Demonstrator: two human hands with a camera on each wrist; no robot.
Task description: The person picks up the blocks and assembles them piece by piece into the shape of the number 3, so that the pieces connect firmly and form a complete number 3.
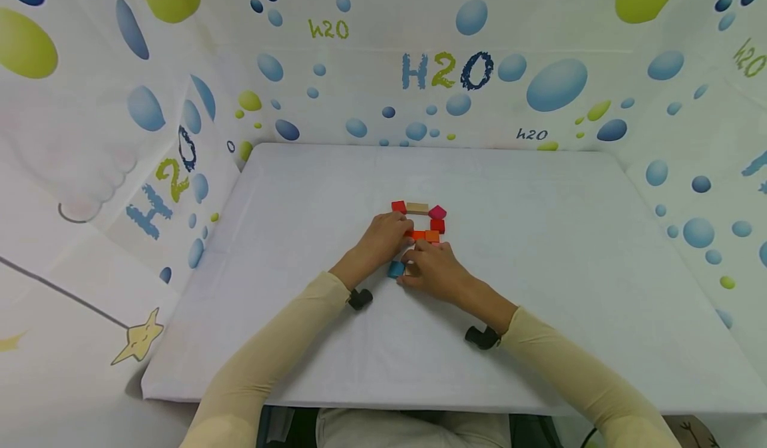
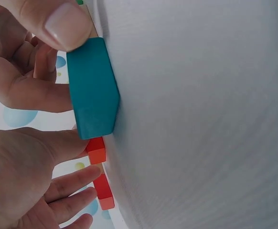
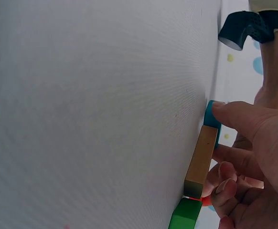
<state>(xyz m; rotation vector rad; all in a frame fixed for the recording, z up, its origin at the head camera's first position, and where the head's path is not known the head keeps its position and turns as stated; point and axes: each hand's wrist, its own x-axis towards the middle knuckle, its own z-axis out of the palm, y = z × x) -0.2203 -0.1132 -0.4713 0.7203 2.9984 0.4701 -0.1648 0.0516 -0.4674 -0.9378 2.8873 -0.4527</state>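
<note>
My right hand (image 1: 440, 271) pinches a blue block (image 3: 212, 114), its thumb on one face and a finger on another. In the left wrist view this blue block (image 2: 93, 90) has an angled side. A plain wooden block (image 3: 201, 160) lies against it, followed by a green block (image 3: 186, 214). Just beyond, my left hand (image 1: 383, 235) has thumb and index finger on either side of an orange block (image 1: 417, 235), the block partly hidden by the fingers. Another orange block (image 1: 432, 236) sits to its right.
Farther back stand a red block (image 1: 398, 206), a flat wooden block (image 1: 417, 208), a pink pentagonal block (image 1: 438, 212) and a second red block (image 1: 438, 225). All lie on the white-covered table (image 1: 539, 235). Patterned walls rise behind it and at the sides.
</note>
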